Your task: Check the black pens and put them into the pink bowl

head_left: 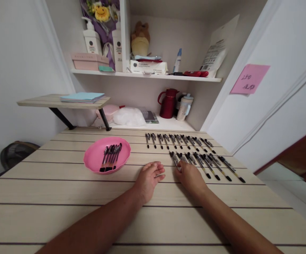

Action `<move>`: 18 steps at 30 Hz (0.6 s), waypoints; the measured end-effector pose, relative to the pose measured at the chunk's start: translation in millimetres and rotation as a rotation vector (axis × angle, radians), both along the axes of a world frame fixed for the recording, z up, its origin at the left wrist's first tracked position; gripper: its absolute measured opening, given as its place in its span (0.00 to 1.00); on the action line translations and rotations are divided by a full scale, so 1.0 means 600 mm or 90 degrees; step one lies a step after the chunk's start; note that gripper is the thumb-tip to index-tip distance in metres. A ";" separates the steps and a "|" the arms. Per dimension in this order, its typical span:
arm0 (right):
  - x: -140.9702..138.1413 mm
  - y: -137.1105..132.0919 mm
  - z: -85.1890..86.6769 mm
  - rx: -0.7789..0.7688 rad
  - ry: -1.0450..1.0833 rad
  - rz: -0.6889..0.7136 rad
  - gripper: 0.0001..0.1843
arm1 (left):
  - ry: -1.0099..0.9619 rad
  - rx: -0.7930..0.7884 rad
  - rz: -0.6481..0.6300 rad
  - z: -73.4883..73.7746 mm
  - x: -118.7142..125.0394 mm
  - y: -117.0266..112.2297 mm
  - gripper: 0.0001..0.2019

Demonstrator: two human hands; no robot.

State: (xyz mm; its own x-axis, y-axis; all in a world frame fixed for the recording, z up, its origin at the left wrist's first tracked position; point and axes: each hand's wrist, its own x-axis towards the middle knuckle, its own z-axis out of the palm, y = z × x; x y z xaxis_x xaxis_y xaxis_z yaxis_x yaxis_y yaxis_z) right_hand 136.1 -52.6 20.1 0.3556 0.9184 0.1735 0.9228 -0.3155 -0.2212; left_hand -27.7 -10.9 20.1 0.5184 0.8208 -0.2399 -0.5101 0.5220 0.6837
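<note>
Two rows of black pens lie side by side on the striped wooden table (pixel 63 190): a far row (pixel 178 140) and a near row (pixel 208 164). My right hand (pixel 188 176) rests at the left end of the near row, fingers curled on the leftmost pen (pixel 173 158). My left hand (pixel 149 178) lies on the table just left of it, fingers loosely stretched, holding nothing. A pink bowl (pixel 93 155) to the left holds several more black pens (pixel 112 157).
A small raised wooden shelf (pixel 36 102) with blue papers (pixel 82 96) stands at the back left. Behind the table, a recess holds a red jug (pixel 168 103), a cup (pixel 184 107), bottles and boxes. A pink note (pixel 249 78) sticks on the right wall.
</note>
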 end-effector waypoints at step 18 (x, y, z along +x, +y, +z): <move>-0.019 -0.012 0.006 -0.032 -0.076 -0.016 0.11 | 0.006 0.024 -0.016 -0.003 0.000 0.003 0.10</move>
